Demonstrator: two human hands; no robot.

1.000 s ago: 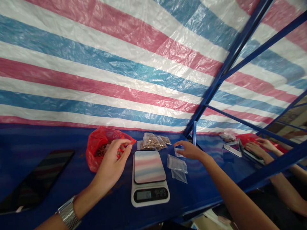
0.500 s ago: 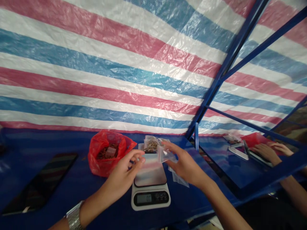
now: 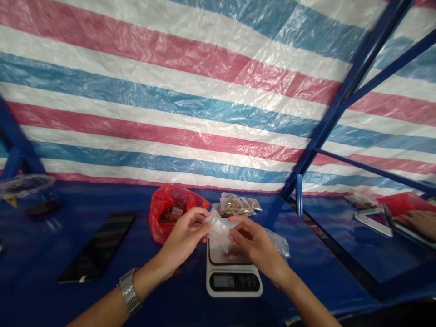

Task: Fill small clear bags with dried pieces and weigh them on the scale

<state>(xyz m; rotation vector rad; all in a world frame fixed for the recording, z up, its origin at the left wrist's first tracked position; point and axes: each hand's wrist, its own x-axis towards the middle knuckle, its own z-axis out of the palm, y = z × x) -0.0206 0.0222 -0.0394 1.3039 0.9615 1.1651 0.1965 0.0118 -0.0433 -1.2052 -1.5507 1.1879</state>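
Note:
A small clear zip bag point(image 3: 220, 230) hangs between my two hands above a digital scale point(image 3: 235, 281). My left hand point(image 3: 185, 231) pinches its upper left edge, while my right hand point(image 3: 250, 240) grips the other side with closed fingers. Nothing shows inside the bag. Just left of the scale stands an open red plastic bag point(image 3: 160, 204) of small brown pieces with a pale square item on top. Behind the scale lie several filled zip bags point(image 3: 233, 204). More clear bags point(image 3: 279, 243) lie to the right, partly behind my right hand.
A black phone-like slab point(image 3: 98, 247) lies on the blue table point(image 3: 177, 295) at left, with a clear round container point(image 3: 37, 195) behind it. Blue metal bars point(image 3: 320, 122) rise at right. Beyond them are another person's hand point(image 3: 422, 225), a white device point(image 3: 373, 225) and a red bag point(image 3: 408, 202).
My left hand has taken hold of the zip bag that my right hand held alone. Both hands now meet over the scale. The view has swung left.

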